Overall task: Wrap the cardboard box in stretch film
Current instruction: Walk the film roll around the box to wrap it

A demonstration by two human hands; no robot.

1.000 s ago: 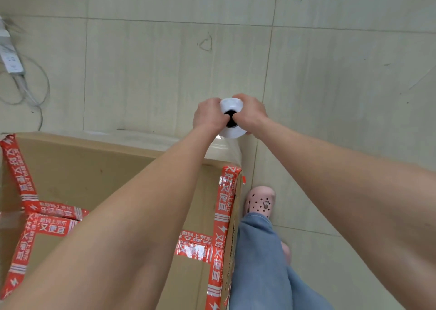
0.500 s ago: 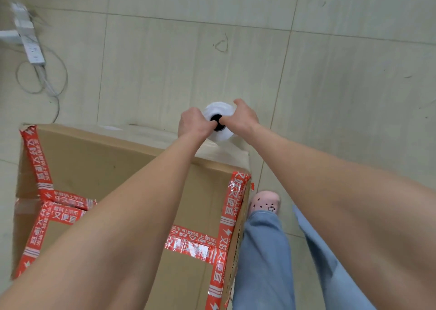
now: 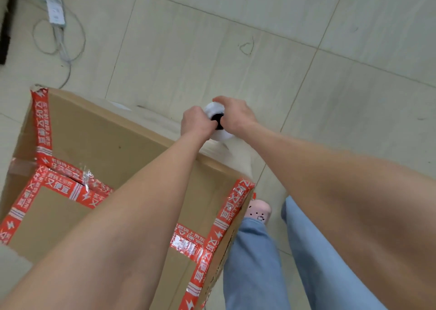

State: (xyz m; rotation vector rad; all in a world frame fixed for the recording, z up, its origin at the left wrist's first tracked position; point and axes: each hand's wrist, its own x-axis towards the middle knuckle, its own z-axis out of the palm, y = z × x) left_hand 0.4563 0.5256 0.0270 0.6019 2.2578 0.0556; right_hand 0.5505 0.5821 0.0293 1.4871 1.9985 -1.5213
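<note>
A big cardboard box (image 3: 99, 142) sealed with red printed tape stands on the tiled floor at lower left. Beyond its far right corner I hold a white roll of stretch film (image 3: 218, 125) upright, seen from its top end with a dark core. My left hand (image 3: 195, 123) grips the roll from the left, my right hand (image 3: 234, 115) from the right. Clear film (image 3: 226, 155) runs from the roll along the box's far side and over its corner.
My legs in blue jeans (image 3: 257, 262) and a pink clog (image 3: 258, 209) stand right of the box, close to its side. A white power strip (image 3: 55, 7) with loose cables (image 3: 63, 47) lies on the floor at upper left. Tiled floor spreads beyond the roll.
The view has turned, so more of the box top and the power strip show. Both hands have stayed clasped on the roll near the box's far right corner.
</note>
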